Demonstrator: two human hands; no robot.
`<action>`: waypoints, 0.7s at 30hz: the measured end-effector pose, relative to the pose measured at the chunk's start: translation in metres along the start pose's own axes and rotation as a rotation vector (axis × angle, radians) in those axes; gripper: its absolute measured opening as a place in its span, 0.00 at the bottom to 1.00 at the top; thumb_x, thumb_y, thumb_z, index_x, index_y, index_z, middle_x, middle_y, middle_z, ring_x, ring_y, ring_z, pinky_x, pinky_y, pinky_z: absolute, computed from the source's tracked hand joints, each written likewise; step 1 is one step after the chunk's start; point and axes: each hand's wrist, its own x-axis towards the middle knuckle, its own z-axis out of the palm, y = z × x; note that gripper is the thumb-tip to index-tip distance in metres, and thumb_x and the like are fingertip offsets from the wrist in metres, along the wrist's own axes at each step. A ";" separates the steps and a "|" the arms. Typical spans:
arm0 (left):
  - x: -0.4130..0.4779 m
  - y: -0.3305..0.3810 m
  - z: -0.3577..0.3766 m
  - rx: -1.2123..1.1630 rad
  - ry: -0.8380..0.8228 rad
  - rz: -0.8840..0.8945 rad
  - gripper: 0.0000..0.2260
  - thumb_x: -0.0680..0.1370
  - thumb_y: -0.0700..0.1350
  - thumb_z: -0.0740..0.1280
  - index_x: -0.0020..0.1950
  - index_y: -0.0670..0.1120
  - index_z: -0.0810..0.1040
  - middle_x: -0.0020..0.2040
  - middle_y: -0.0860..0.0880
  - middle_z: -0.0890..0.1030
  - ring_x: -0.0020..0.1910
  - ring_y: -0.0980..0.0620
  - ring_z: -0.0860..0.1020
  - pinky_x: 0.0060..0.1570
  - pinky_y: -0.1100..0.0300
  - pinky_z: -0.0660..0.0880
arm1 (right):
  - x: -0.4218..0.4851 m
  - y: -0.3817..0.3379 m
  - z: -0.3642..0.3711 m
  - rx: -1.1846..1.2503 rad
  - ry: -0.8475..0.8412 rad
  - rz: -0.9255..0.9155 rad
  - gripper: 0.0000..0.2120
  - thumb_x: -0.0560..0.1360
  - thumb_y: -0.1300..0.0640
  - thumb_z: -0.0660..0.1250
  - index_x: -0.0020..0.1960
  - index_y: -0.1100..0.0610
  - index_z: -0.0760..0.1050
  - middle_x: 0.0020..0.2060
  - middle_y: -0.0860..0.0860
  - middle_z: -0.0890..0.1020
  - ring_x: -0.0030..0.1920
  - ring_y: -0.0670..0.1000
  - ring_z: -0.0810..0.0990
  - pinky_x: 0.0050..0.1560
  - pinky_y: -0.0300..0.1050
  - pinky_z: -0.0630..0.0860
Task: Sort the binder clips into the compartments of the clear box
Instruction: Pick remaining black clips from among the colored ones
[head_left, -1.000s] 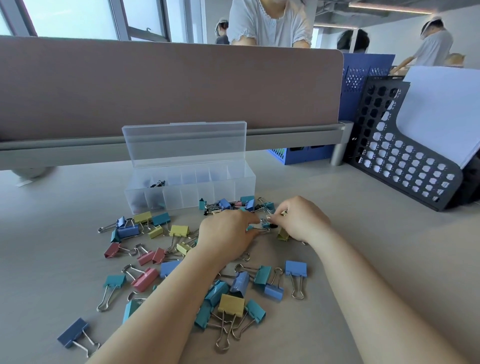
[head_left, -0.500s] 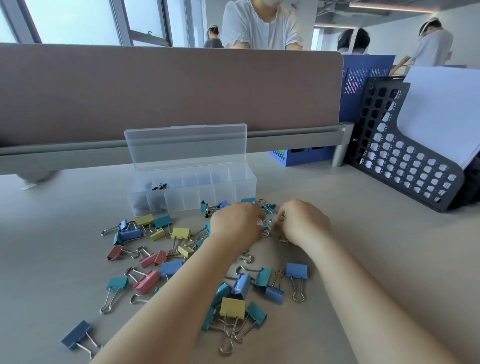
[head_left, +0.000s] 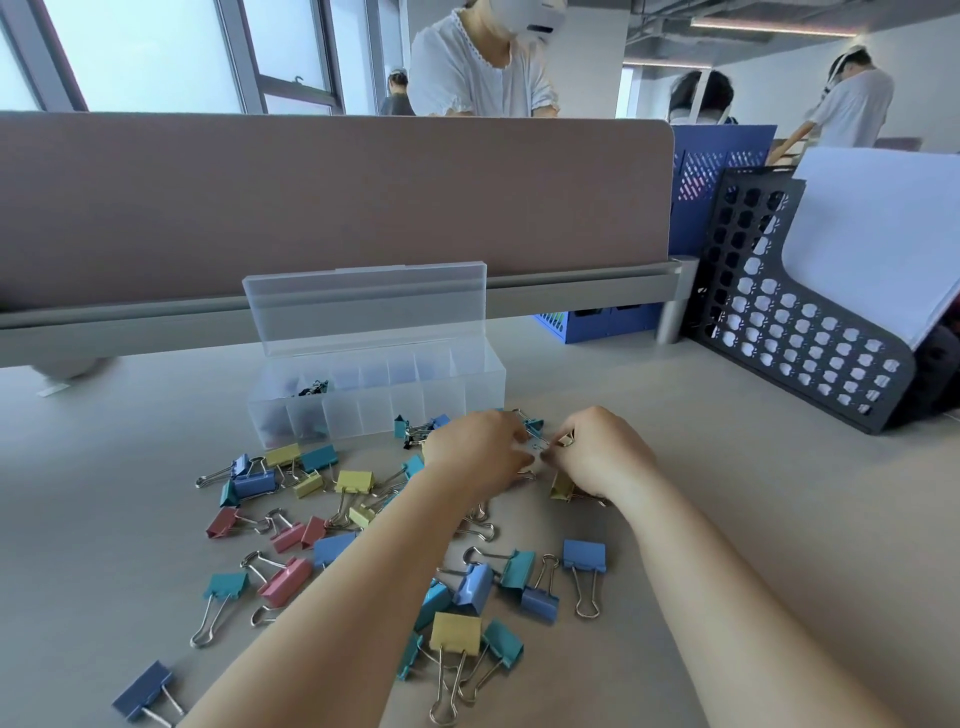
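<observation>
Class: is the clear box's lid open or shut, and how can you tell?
Open: the lid stands upright behind the clear box, whose top is left uncovered.

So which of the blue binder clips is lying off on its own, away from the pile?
The dark blue binder clip nearest the camera, far left; no other clip lies near it.
</observation>
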 end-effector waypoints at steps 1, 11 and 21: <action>-0.001 -0.003 -0.003 -0.018 0.020 -0.012 0.10 0.77 0.52 0.65 0.58 0.57 0.77 0.55 0.53 0.79 0.54 0.48 0.77 0.44 0.58 0.71 | 0.000 0.001 0.000 0.015 -0.006 -0.003 0.09 0.72 0.49 0.69 0.47 0.52 0.81 0.41 0.51 0.83 0.43 0.56 0.80 0.44 0.45 0.77; 0.001 -0.013 -0.008 -0.046 0.025 -0.175 0.08 0.74 0.53 0.70 0.49 0.51 0.81 0.48 0.50 0.82 0.46 0.48 0.79 0.38 0.59 0.71 | -0.002 0.000 0.003 0.088 -0.047 -0.015 0.09 0.73 0.50 0.70 0.48 0.54 0.82 0.40 0.53 0.83 0.42 0.56 0.81 0.41 0.45 0.77; 0.014 -0.011 -0.006 0.118 -0.024 -0.036 0.07 0.76 0.48 0.68 0.53 0.58 0.80 0.56 0.55 0.79 0.54 0.49 0.78 0.42 0.60 0.71 | 0.002 0.000 0.008 0.114 -0.055 -0.033 0.06 0.72 0.54 0.69 0.47 0.53 0.82 0.41 0.53 0.83 0.43 0.56 0.81 0.43 0.46 0.78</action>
